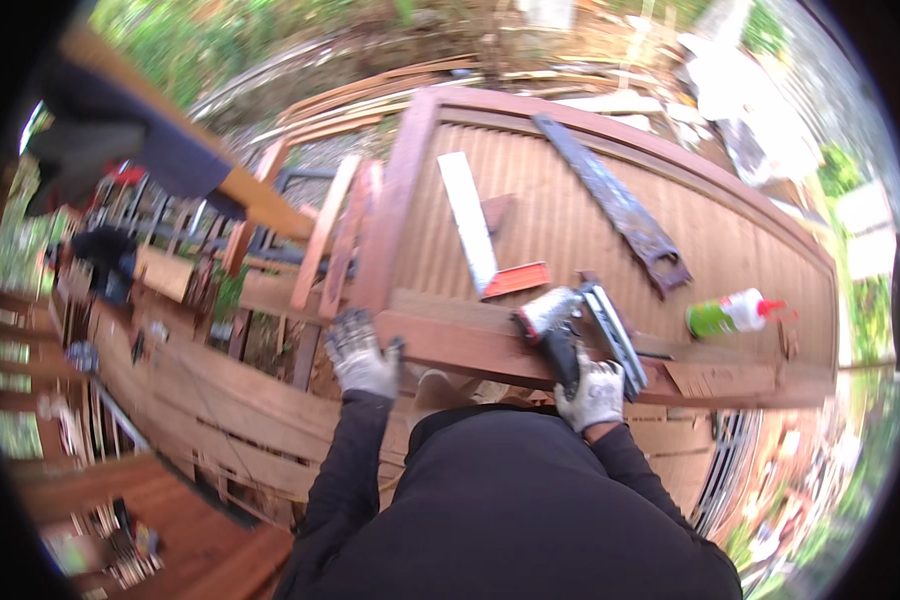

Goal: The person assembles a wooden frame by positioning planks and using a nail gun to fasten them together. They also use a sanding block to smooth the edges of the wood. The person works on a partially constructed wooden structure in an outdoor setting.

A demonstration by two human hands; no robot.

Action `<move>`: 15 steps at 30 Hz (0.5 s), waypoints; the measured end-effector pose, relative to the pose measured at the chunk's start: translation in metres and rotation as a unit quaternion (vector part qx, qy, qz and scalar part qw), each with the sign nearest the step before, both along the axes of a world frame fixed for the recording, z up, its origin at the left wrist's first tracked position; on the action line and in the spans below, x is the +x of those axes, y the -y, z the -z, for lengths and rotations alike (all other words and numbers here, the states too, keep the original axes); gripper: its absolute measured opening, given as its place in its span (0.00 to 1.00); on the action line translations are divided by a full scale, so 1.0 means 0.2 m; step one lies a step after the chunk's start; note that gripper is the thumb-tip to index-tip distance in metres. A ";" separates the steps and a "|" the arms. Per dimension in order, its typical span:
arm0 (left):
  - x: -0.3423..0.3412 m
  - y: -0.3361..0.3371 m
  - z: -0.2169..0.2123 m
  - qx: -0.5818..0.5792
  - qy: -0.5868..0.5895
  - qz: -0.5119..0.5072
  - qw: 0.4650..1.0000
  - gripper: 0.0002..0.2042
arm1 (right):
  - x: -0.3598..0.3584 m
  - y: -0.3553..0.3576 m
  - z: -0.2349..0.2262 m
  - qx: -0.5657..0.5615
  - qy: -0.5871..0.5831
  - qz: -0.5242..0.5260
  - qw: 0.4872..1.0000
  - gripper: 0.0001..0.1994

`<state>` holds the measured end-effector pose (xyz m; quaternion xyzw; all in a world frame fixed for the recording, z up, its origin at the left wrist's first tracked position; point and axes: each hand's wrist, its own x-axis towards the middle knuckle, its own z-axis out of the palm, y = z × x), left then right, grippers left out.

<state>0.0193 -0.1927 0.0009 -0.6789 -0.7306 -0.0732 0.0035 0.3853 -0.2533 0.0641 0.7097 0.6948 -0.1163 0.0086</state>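
A framed wooden panel (620, 350) with a ribbed inner face lies in front of me. My left hand (365, 362), in a whitish work glove, rests at the panel's near left corner with its fingers spread and nothing in them. My right hand (592, 393), gloved too, is closed at the black grip of a nail gun (548, 316), which lies over the near frame rail with its long magazine to the right. Beyond it on the panel lie a try square (465, 215) with an orange stock and a hand saw (610, 195).
A white and green glue bottle (727, 314) with a red tip lies on the panel's right part. Wood strips (325, 235) lean at the left, near a slanting post (265, 205). Another person (105, 260) is at far left. Long boards (220, 385) lie beside me.
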 end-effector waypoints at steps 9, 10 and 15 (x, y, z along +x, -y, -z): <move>-0.60 -0.05 0.39 0.005 0.585 -0.174 0.792 0.11 | 0.00 -0.02 -0.06 -0.046 -0.013 0.008 0.999 0.39; -0.59 -0.06 0.37 0.001 0.614 -0.178 0.769 0.08 | 0.02 0.00 -0.03 -0.019 -0.015 0.002 1.000 0.38; -0.65 -0.07 0.34 0.005 0.577 -0.169 0.799 0.02 | 0.04 0.08 -0.12 0.026 -0.069 0.025 0.997 0.35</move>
